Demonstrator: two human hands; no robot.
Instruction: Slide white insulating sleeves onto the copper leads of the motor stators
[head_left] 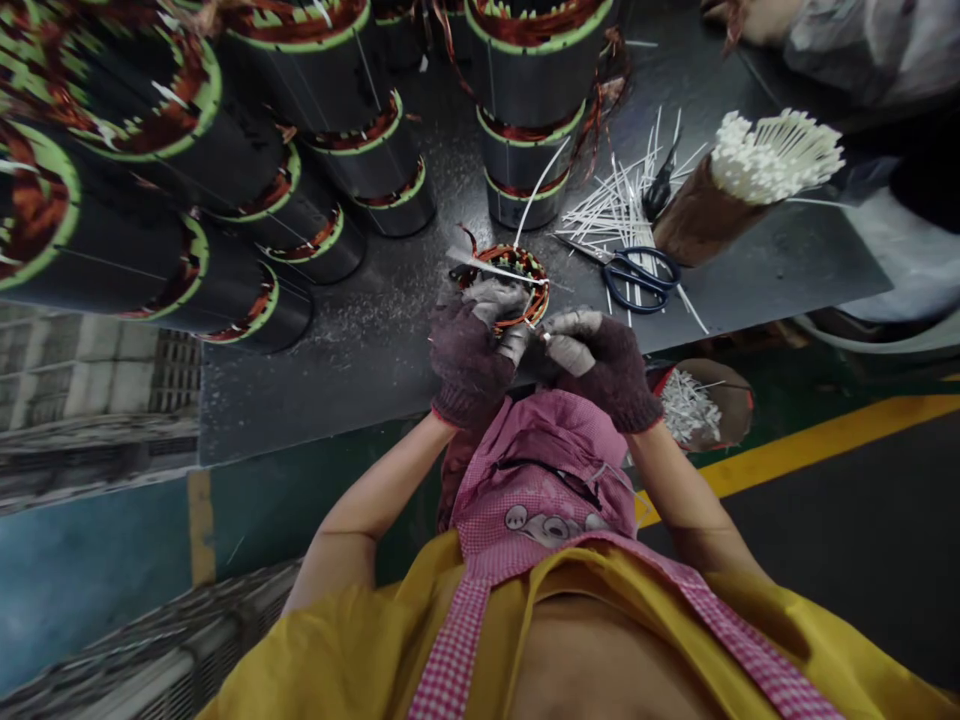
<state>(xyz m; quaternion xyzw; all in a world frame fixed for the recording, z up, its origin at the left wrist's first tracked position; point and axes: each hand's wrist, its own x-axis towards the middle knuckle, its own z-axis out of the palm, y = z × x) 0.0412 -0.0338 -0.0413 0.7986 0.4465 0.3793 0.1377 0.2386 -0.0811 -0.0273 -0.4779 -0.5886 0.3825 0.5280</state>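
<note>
A small motor stator (517, 275) with copper windings and green insulation stands at the near edge of the dark worktable (360, 340). My left hand (472, 345), in a dark knitted glove, is curled on the stator's near rim. My right hand (600, 360), gloved the same way, is pinched closed just right of the stator; its fingertips hold something small that I cannot make out. A white strip lies across the stator's top.
Stacks of wound stators (150, 170) fill the table's left and back. Blue-handled scissors (637, 275), loose white strips (622, 200) and a brown cup of white sticks (750, 170) lie to the right. Another person's sleeve (862, 40) shows top right. A yellow floor line (825, 440) runs below.
</note>
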